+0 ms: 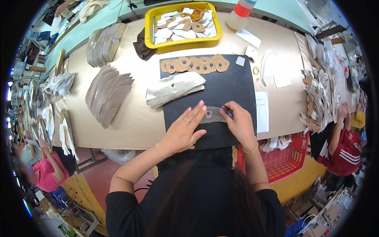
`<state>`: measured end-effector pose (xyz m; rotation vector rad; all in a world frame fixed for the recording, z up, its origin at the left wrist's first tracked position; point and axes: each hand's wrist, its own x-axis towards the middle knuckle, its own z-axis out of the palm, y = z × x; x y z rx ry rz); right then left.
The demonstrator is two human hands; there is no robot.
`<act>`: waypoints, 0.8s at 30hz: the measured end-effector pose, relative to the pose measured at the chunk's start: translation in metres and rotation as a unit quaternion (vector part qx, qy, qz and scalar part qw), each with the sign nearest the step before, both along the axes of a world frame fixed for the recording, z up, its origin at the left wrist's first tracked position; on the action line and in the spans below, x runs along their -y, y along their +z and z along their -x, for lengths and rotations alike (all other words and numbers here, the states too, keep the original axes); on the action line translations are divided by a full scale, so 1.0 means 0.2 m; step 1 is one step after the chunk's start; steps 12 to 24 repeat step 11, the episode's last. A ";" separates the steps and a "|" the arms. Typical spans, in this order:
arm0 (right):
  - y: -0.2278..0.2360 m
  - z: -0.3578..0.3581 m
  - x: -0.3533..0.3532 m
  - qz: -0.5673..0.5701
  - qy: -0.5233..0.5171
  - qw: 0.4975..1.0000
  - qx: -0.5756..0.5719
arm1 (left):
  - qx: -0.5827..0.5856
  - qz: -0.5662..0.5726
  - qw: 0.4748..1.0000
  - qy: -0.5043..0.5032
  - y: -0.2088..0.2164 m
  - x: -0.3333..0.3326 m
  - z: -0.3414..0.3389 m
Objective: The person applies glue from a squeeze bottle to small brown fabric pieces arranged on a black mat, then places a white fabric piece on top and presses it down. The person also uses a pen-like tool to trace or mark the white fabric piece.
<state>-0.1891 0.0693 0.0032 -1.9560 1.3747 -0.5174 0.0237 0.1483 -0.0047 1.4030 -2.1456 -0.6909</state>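
Spreading beyond your hands on every side is the tan desk (pixel 130 122), and directly beneath them lies the black mat (pixel 233 85). Farther from you than both hands sits the yellow tray (pixel 150 27) of cut pieces, with a row of brown ring-shaped pieces (pixel 195 64) on the mat just before it. Ahead and to the left of your left hand (pixel 182 132) rests a grey stack of cut pieces (pixel 173 89). That left hand lies flat, fingers spread, pressing the grey curved piece (pixel 212 115) onto the mat. Your right hand (pixel 240 123) is closed around a small dark tool (pixel 229 113), its tip touching the piece's right end.
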 end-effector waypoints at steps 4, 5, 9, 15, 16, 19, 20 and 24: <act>0.06 0.17 0.11 0.017 -0.103 0.995 -0.007 | -0.034 0.112 0.974 0.194 0.03 0.11 -0.07; 0.07 0.21 0.15 0.037 -0.135 0.989 -0.057 | 0.002 0.114 0.967 0.228 0.04 0.15 -0.11; 0.10 0.29 0.21 0.173 -0.188 0.960 -0.115 | 0.114 0.077 0.958 0.253 0.05 0.25 -0.26; 0.09 0.30 0.22 0.159 -0.204 0.963 -0.074 | 0.139 0.013 0.971 0.193 0.04 0.28 -0.34; 0.09 0.30 0.22 0.159 -0.204 0.963 -0.074 | 0.139 0.013 0.971 0.193 0.04 0.28 -0.34; 0.09 0.30 0.22 0.159 -0.204 0.963 -0.074 | 0.139 0.013 0.971 0.193 0.04 0.28 -0.34; 0.09 0.30 0.22 0.159 -0.204 0.963 -0.074 | 0.139 0.013 0.971 0.193 0.04 0.28 -0.34; 0.09 0.30 0.22 0.159 -0.204 0.963 -0.074 | 0.139 0.013 0.971 0.193 0.04 0.28 -0.34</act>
